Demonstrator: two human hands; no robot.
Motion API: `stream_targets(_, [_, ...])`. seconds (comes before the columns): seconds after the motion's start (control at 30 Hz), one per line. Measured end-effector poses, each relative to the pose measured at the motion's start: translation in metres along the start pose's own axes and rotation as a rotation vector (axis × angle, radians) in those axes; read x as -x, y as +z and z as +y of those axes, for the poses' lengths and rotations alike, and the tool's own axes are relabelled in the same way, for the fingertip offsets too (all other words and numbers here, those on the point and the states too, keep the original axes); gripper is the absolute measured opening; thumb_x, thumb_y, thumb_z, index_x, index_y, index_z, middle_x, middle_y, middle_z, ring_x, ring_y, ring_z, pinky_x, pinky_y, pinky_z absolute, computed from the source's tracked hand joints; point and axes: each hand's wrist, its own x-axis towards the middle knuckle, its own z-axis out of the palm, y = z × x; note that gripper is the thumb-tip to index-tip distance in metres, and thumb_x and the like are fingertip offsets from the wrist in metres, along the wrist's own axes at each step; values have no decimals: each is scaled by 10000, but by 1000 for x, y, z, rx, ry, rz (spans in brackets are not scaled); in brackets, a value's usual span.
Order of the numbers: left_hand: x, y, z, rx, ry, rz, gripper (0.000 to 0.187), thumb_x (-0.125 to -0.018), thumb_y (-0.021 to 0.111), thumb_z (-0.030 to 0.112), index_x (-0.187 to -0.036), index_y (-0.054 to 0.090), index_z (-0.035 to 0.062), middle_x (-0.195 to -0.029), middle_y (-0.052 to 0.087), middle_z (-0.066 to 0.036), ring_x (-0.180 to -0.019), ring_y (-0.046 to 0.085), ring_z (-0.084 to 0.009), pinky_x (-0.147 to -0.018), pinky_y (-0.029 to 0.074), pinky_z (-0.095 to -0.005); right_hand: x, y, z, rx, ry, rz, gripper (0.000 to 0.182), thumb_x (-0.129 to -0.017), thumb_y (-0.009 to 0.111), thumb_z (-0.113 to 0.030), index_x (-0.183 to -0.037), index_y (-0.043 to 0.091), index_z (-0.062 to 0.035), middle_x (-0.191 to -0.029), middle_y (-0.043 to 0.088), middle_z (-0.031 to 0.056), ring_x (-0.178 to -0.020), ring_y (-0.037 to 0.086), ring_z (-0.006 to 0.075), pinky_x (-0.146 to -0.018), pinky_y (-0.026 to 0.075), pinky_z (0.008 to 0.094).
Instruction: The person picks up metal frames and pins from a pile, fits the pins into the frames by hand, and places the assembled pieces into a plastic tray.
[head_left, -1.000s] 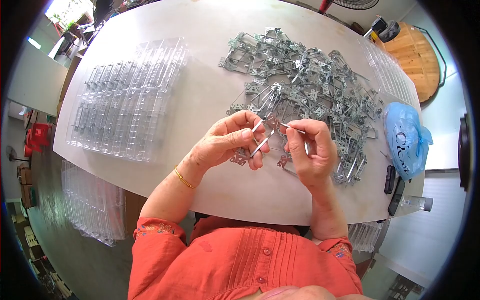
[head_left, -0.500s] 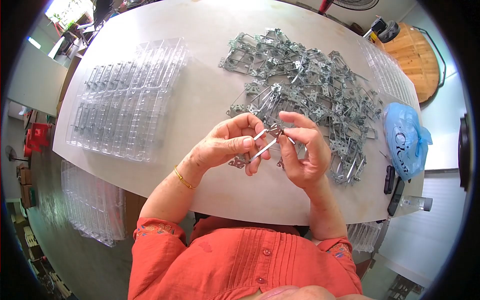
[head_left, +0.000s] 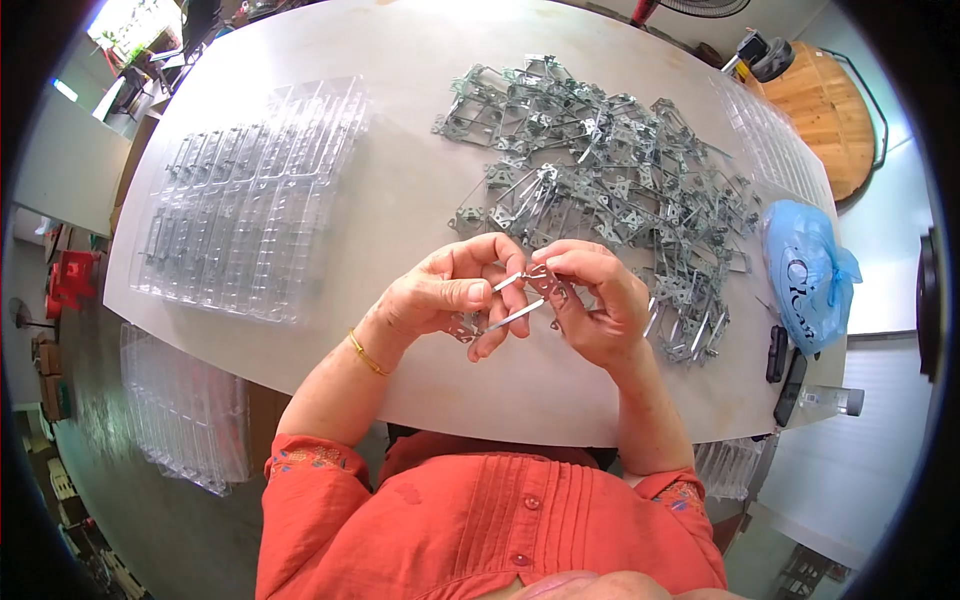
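Observation:
Near the front of the table, my left hand (head_left: 450,290) is closed on a thin metal linkage part (head_left: 516,315), its flat bars crossing the fingers. My right hand (head_left: 600,300) pinches the bracket end of the same part between thumb and fingers. A small plate at the part's other end shows below my left palm. Just beyond my hands lies a large tangled heap of similar metal parts (head_left: 610,190). Fingers hide some of the held part.
Clear plastic trays (head_left: 250,200) holding metal parts lie at the left of the table (head_left: 400,200). More trays (head_left: 775,140) lie at the far right. A blue plastic bag (head_left: 808,280), black objects (head_left: 790,390) and a clear bottle (head_left: 830,401) are at the right edge.
My right fingers, apart and raised before, have closed in on the bracket end. The held part has shifted slightly left and tilted a little.

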Motion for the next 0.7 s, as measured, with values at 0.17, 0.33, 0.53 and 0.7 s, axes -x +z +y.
stream_targets(0.17, [-1, -10, -7, 52, 76, -111, 450, -950, 716, 213, -1239, 470, -29, -1000, 695, -311, -596, 707, -328, -424, 522, -351, -1, -3, 11, 205, -93, -16, 244, -860, 705, 125, -1050, 673, -24, -1018, 723, 140, -892, 737, 217, -719, 606, 302])
stream_targets(0.33, [0, 3, 5, 18, 70, 23, 403, -955, 721, 242, -1214, 498, 28, -1025, 707, -249, -663, 706, -259, -536, 564, -356, 1, -4, 11, 224, 54, 64, 173, -904, 706, 65, -1054, 695, -20, -938, 707, 103, -751, 682, 175, -636, 536, 289])
stream_targets(0.53, [-3, 2, 5, -65, 161, 155, 383, -967, 710, 237, -1216, 503, 33, -1026, 699, -189, -709, 707, -242, -562, 575, -354, -6, -5, -16, 309, 25, 77, 145, -911, 718, 27, -1048, 709, -20, -844, 675, 65, -603, 592, 118, -536, 457, 260])
stream_targets(0.7, [-5, 7, 4, -178, 159, 199, 378, -970, 714, 217, -1230, 507, 38, -1039, 691, -158, -752, 700, -216, -609, 585, -350, -5, -5, -22, 294, 113, 37, 133, -896, 715, 28, -1019, 709, -25, -793, 672, 54, -558, 586, 111, -498, 445, 254])
